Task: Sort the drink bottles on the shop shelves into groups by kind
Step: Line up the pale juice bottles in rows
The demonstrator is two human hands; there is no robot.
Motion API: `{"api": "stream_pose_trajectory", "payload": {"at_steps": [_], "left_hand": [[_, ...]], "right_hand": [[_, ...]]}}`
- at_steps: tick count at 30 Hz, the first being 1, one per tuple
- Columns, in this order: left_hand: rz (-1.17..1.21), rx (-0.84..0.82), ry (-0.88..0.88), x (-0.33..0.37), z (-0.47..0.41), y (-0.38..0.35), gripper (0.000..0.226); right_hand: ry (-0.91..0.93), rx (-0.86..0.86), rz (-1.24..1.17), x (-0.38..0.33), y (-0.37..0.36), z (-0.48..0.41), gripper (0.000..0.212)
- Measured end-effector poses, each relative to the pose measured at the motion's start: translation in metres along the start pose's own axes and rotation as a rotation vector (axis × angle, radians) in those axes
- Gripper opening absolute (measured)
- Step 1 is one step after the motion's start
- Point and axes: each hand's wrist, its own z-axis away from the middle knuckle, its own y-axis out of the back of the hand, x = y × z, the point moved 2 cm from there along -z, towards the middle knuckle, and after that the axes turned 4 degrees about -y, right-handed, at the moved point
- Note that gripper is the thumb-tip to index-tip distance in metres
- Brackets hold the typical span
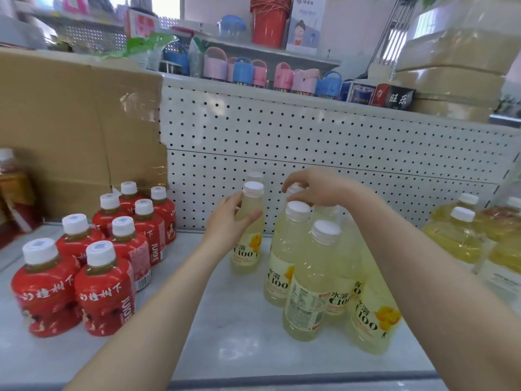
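My left hand (pixel 229 221) grips the neck of a pale yellow C100 lemon bottle (pixel 248 249) that stands upright on the white shelf (pixel 234 320). My right hand (pixel 315 187) closes over the white cap of a rear C100 bottle (pixel 293 190) in a cluster of several pale yellow C100 bottles (pixel 307 280) to the right. One more capped bottle (pixel 255 175) stands behind the held one. On the left stands a group of several red-wrapped juice bottles (pixel 107 249) with white caps.
A white pegboard back panel (pixel 310 142) closes the shelf behind. Cardboard (pixel 73 122) leans at the back left. Larger yellow drink bottles (pixel 462 235) stand at the right, brown drink bottles (pixel 11 187) at the far left. Cups and boxes fill the upper shelf (pixel 253 69).
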Motion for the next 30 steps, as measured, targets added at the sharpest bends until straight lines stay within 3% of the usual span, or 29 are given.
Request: {"api": "stream_pose_trajectory", "payload": {"at_steps": [2, 4, 6, 8, 11, 13, 17, 24, 30], "left_hand": [[-0.022, 0.037, 0.009, -0.001, 0.007, -0.001, 0.063], [-0.032, 0.198, 0.002, 0.003, 0.025, 0.003, 0.067], [0.029, 0.360, -0.085, 0.013, 0.050, 0.005, 0.049], [0.134, 0.279, -0.163, 0.029, 0.071, -0.002, 0.035], [0.128, 0.033, -0.175, 0.047, 0.080, -0.024, 0.055], [0.047, -0.019, -0.152, 0.055, 0.076, -0.034, 0.052], [0.061, 0.048, -0.130, 0.058, 0.081, -0.024, 0.029], [0.066, 0.138, -0.076, 0.033, 0.127, 0.049, 0.031], [0.068, 0.137, -0.057, 0.031, 0.142, 0.070, 0.033]], "right_hand": [[0.035, 0.028, -0.014, -0.003, -0.001, 0.005, 0.026], [0.041, 0.038, -0.050, -0.007, -0.004, 0.008, 0.028], [0.036, 0.025, -0.108, -0.011, -0.005, 0.011, 0.030], [0.029, 0.026, -0.124, -0.013, -0.004, 0.013, 0.029], [0.022, 0.053, -0.144, -0.013, -0.004, 0.018, 0.031], [0.020, 0.062, -0.157, -0.011, -0.005, 0.022, 0.034], [0.002, 0.051, -0.263, -0.006, -0.005, 0.025, 0.033], [0.035, 0.056, -0.058, -0.028, -0.003, 0.026, 0.042], [0.104, 0.063, -0.079, -0.061, -0.013, 0.045, 0.039]]}}
